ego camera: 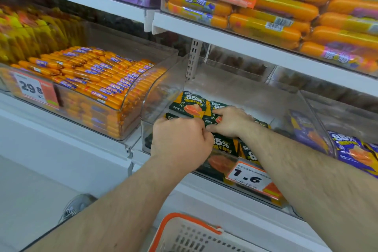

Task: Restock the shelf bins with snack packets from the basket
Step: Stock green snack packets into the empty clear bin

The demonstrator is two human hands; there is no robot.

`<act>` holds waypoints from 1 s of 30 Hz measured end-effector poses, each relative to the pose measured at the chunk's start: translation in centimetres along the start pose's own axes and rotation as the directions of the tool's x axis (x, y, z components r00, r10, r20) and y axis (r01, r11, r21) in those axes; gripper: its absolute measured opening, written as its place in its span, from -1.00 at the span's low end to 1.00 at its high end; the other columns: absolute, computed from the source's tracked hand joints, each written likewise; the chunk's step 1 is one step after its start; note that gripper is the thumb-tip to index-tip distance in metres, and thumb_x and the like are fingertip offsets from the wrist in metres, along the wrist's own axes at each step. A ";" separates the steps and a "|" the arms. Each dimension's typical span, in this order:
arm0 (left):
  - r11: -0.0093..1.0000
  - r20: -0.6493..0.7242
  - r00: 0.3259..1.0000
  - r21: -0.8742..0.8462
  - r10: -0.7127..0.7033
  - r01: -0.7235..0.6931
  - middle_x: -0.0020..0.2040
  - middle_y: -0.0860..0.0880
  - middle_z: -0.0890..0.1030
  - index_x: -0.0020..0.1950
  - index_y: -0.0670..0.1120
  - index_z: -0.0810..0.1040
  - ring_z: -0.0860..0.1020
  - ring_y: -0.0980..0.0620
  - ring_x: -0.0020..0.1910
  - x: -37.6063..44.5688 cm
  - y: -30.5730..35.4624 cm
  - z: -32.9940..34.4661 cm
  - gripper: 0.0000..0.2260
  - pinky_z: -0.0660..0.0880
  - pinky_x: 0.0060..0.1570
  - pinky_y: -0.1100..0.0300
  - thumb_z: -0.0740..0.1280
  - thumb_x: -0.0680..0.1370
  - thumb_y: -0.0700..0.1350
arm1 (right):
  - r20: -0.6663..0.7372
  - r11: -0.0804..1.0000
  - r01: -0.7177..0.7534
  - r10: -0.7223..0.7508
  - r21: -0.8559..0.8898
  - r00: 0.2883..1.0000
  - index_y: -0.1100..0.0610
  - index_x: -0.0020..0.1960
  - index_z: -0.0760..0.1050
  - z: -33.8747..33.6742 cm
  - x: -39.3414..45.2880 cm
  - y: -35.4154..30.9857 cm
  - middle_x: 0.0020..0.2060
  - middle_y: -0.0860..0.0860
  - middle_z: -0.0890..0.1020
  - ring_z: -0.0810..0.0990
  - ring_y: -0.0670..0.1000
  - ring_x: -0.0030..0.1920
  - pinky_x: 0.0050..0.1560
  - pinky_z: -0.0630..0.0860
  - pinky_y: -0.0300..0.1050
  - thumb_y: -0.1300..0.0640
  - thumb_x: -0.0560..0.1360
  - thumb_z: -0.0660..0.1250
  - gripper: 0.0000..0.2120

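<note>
Now both hands work in the clear shelf bin [319, 112]: the left hand [180, 141] curls round green snack packets [189, 104], apparently gripping them, while the right hand [231, 121] pinches one. Lay them flat in rows, labels up; the basket [190, 231] waits below.

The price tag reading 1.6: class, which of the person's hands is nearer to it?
Left. The left hand sits just up-left of the price tag, at the bin's front; the right hand is higher, deeper in the bin.

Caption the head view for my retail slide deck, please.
Both hands, left and right, arrange green snack packets in a clear bin.
</note>
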State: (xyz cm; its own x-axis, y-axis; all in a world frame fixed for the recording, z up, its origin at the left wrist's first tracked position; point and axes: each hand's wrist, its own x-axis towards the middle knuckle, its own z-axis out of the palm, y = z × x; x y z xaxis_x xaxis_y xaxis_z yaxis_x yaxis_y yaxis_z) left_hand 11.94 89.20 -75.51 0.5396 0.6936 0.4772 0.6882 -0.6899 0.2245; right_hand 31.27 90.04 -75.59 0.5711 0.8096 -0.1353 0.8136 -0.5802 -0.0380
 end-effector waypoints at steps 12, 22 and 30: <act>0.946 -0.058 0.997 -0.316 0.053 -0.069 -0.24 0.04 0.64 -0.05 0.03 0.63 0.59 -0.04 -0.18 -0.1 0.5 -1.8 -0.78 0.42 -0.10 0.11 0.19 0.48 -0.01 | -0.212 0.970 0.066 -0.015 0.236 0.977 -0.06 0.41 0.43 -3.4 -2.9 0.0 0.37 -0.03 0.50 0.47 0.08 0.35 0.32 0.44 0.05 -0.30 0.46 0.34 -0.41; 0.865 0.535 0.703 -0.437 0.469 -0.245 0.02 0.07 0.65 0.03 0.08 0.64 0.58 0.02 0.01 -8.0 3.6 -1.1 -0.82 0.53 0.02 0.11 0.26 0.52 -0.02 | -0.956 0.826 0.562 -0.193 -0.037 0.220 0.21 -0.37 0.50 2.3 -18.6 3.2 -0.43 0.09 0.53 0.50 0.16 -0.35 -0.26 0.41 0.01 0.22 0.40 0.34 -0.83; 0.827 0.930 0.080 -0.276 0.358 -0.489 -0.21 0.03 0.49 0.02 -0.11 0.58 0.43 0.08 -0.32 -12.0 3.5 2.5 -0.74 0.33 -0.33 0.16 0.17 0.64 0.00 | -0.040 0.860 -0.111 0.151 0.499 0.988 0.17 -0.21 0.54 21.3 -24.7 6.4 -0.33 0.11 0.57 0.52 0.05 -0.29 -0.25 0.48 -0.03 0.08 0.54 0.27 -0.78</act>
State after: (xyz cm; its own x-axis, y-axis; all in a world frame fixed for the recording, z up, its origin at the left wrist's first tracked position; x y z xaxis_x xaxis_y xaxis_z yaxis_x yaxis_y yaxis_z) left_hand 9.13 78.96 -82.59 0.7408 0.0014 -0.6717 0.1712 -0.9674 0.1869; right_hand 20.03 64.43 -93.54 0.6914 0.7155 -0.1000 0.5812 -0.6331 -0.5113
